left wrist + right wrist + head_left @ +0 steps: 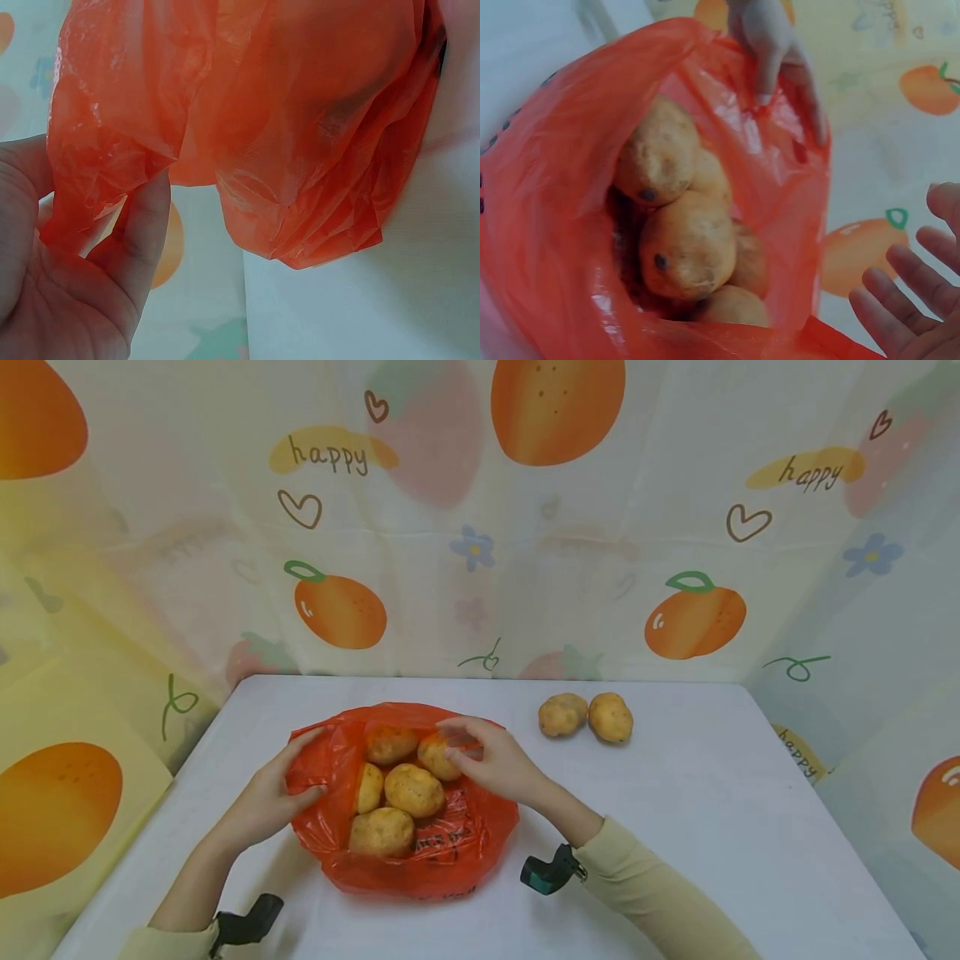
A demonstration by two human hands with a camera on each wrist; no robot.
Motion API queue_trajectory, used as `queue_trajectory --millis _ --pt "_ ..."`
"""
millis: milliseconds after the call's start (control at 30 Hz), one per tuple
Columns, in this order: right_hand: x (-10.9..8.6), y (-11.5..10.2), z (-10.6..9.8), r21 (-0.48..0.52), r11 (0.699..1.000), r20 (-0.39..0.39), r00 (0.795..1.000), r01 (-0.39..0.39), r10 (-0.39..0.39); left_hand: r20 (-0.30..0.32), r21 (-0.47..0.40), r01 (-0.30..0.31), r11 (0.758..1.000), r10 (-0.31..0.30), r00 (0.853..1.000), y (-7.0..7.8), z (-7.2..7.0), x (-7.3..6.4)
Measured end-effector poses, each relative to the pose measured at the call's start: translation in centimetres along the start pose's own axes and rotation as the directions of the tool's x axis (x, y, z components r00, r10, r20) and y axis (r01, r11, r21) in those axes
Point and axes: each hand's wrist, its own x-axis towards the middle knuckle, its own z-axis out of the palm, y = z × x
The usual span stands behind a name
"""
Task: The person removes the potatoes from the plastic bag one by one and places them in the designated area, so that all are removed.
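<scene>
A red plastic bag (487, 852) with its mouth open holds several potatoes (415, 791). My left hand (264, 796) grips the bag's left rim, with the film (127, 105) between thumb and fingers in the left wrist view. Over the bag's right side, my right hand (498, 760) is close to a potato (435, 758) inside. The right wrist view shows the right hand's fingers (911, 281) spread and holding nothing, beside the bag's edge. Dark spots mark two potatoes (688, 244) there.
Two more potatoes, one (562, 716) and another (611, 718), lie side by side behind and right of the bag on the white table (712, 827). A fruit-printed cloth (525, 560) hangs behind the table. Each wrist wears a small black camera (551, 870).
</scene>
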Motion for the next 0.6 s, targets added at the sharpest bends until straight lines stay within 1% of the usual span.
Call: queue_trajectory --millis 167,300,400,600 --pt "0.4 0.9 0.5 -0.004 0.999 0.012 0.999 -0.045 0.045 0.003 -0.003 0.004 1.0 -0.004 1.0 0.0 0.0 0.0" --pt "0.8 1.6 0.7 -0.047 0.994 0.012 0.995 -0.102 0.103 -0.002 0.005 0.002 1.0 -0.002 1.0 -0.2 0.1 0.0" --pt "1.0 2.0 0.8 -0.062 0.988 0.025 0.989 -0.142 0.144 -0.001 0.007 0.005 1.0 -0.005 1.0 -0.3 0.1 0.0" --pt "1.4 2.9 1.0 -0.093 0.981 0.027 0.985 -0.168 0.171 0.008 -0.012 0.022 1.0 -0.022 1.0 -0.4 0.2 0.0"
